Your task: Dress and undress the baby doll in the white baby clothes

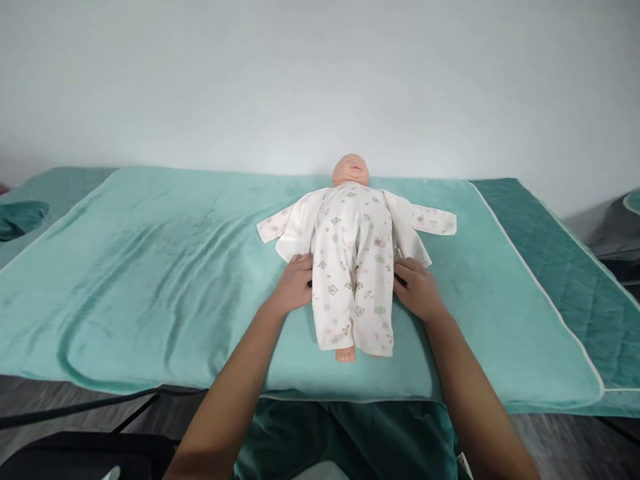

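Doll (351, 171) on its back on the green blanket (150, 267), a little right of centre in my head view. Head toward the pale wall (320, 80), feet toward the person. Trousers (353, 267), white with small animal prints, lie along the doll's front from just under the chin to the ankles, legs side by side. I can't tell whether the doll's legs run inside both. One foot (345, 355) pokes out below the leg on the left hand's side; a sliver of skin shows under the other hem.

Top (303, 223), same print, spreads out from under the trousers. Sleeves stretch to either side, lower corners flared on the blanket.

Left hand (299, 283): at the trousers' edge about halfway down, fingers bent, beside the top's lower corner. Right hand (417, 288): mirrors it at the opposite edge, knuckles up, near the other corner of the top. Fingertips on both sides are partly hidden; I can't tell whether they pinch cloth or only rest against it.

Blanket rumpled on the left, smoother around the doll. I note a darker quilted cover (575, 267) past its right edge, dark green cloth (350, 433) below the near edge, and a black object (90, 457) low at left, cut off by the frame.
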The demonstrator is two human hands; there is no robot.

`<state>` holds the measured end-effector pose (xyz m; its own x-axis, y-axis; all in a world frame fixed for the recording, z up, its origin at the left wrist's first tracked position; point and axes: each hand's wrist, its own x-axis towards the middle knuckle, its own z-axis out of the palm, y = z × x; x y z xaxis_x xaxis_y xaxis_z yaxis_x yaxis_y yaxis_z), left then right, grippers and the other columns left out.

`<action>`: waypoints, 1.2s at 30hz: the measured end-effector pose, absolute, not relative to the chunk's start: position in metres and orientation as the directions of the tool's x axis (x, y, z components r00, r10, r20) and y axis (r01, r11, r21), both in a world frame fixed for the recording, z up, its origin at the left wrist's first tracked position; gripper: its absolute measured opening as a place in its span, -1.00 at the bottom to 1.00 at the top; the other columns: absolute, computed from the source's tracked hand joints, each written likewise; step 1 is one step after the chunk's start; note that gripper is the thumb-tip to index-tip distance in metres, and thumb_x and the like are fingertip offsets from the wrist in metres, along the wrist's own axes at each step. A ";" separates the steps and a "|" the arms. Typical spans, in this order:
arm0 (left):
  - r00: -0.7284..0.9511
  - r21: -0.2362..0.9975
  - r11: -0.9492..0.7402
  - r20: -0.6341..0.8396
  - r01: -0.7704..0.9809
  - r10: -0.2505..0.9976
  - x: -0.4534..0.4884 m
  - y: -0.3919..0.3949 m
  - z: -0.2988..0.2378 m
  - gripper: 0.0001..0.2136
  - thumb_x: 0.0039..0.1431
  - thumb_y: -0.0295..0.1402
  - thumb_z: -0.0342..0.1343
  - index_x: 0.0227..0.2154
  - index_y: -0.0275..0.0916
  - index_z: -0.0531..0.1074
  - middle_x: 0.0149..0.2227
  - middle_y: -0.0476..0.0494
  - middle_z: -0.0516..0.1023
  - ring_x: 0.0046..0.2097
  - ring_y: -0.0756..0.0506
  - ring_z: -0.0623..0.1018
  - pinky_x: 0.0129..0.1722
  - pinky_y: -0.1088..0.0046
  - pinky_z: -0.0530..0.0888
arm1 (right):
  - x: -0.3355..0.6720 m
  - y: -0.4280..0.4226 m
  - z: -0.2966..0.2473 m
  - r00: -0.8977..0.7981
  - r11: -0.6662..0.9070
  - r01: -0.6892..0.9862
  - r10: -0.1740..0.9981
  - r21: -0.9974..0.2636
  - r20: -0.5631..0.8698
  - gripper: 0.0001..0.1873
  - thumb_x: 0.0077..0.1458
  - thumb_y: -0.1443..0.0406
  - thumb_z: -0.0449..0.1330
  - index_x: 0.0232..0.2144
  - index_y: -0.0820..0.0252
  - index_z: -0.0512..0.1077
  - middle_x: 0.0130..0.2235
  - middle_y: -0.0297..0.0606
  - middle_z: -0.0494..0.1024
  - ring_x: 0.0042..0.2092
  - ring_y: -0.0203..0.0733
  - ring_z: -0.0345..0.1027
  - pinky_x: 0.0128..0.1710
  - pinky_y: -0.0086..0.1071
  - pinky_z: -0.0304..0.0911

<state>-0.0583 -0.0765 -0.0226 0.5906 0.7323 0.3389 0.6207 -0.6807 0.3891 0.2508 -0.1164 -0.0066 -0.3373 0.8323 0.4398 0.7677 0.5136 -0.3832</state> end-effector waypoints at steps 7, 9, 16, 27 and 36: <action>0.678 0.244 -0.754 0.332 0.609 0.655 -0.046 -0.086 -0.013 -0.73 0.22 -0.27 0.13 -0.04 -0.10 0.55 0.05 -0.25 0.54 0.21 -0.31 0.36 0.29 -0.05 0.21 | 0.248 -0.113 -0.008 -0.489 0.667 0.671 0.726 -0.324 0.483 -0.76 0.24 0.39 0.10 -0.49 0.14 0.40 -0.40 -0.20 0.45 -0.30 -0.10 0.28 -0.28 -0.26 0.19; 0.681 0.282 -0.760 0.339 0.585 0.649 -0.046 -0.084 -0.016 -0.66 0.23 -0.26 0.13 0.06 -0.08 0.51 0.14 -0.22 0.51 0.28 -0.29 0.33 0.33 -0.01 0.20 | 0.248 -0.114 -0.008 -0.495 0.675 0.624 0.731 -0.393 0.469 -0.75 0.25 0.36 0.11 -0.48 0.13 0.44 -0.39 -0.20 0.48 -0.29 -0.10 0.32 -0.27 -0.26 0.22; 0.516 0.523 -0.714 0.496 0.465 0.699 -0.054 -0.076 -0.025 -0.81 0.22 -0.20 0.15 -0.26 -0.12 0.62 -0.09 -0.20 0.63 0.06 -0.25 0.51 0.06 0.11 0.46 | 0.249 -0.122 -0.003 -0.318 0.508 0.618 0.860 -0.601 0.400 -0.70 0.28 0.19 0.15 -0.48 0.09 0.51 -0.42 -0.24 0.51 -0.35 -0.14 0.39 -0.30 -0.28 0.28; -0.210 0.655 -0.114 0.395 0.747 0.894 -0.061 -0.065 -0.025 -0.85 0.23 -0.32 0.09 -0.25 -0.19 0.55 -0.15 -0.21 0.59 -0.02 -0.28 0.50 0.06 0.06 0.38 | 0.291 -0.096 -0.025 0.441 -0.030 0.709 0.799 -0.704 0.410 -0.69 0.15 0.12 0.17 -0.21 0.21 0.54 -0.21 -0.06 0.57 -0.19 -0.03 0.42 -0.13 -0.12 0.35; -0.386 0.569 0.178 0.269 0.803 0.882 -0.058 -0.060 -0.025 -0.57 0.17 -0.17 0.18 0.04 -0.27 0.41 0.17 -0.43 0.40 0.22 -0.46 0.35 0.19 -0.15 0.28 | 0.302 -0.033 0.001 0.318 -0.173 0.646 0.947 -0.743 0.056 -0.67 0.00 0.08 0.30 -0.26 0.18 0.57 -0.21 -0.18 0.62 -0.18 -0.05 0.42 -0.09 -0.16 0.26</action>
<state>-0.0583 -0.0602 -0.0249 -0.3860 0.8824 0.2690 0.8031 0.1780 0.5686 0.3019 -0.0328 0.0005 0.3178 0.9465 0.0562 0.6464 -0.1728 -0.7432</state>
